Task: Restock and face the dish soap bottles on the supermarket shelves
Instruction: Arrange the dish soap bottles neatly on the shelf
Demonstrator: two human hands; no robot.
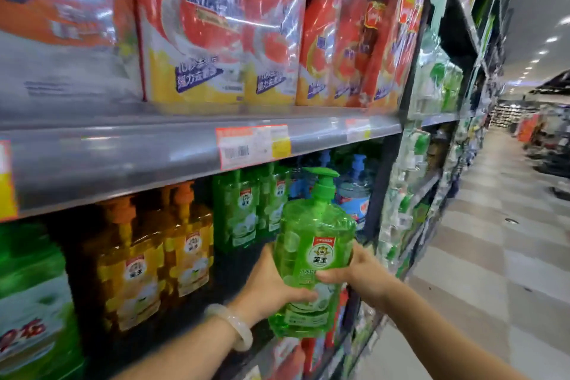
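A green pump bottle of dish soap [311, 244] is held upright in front of the middle shelf, label facing me. My left hand [271, 284] grips its left side with the thumb across the lower label. My right hand [361, 274] grips its right side, thumb on the front. Behind it on the shelf stand more green pump bottles [237, 213], with orange pump bottles [154, 256] to their left and blue pump bottles [354, 194] to their right.
A grey shelf edge [123, 157] with a price tag [251, 145] runs just above the bottles. Red and yellow refill packs [216, 28] fill the upper shelf. A green pack [30, 302] sits at far left. The tiled aisle floor [499, 241] stretches away to the right.
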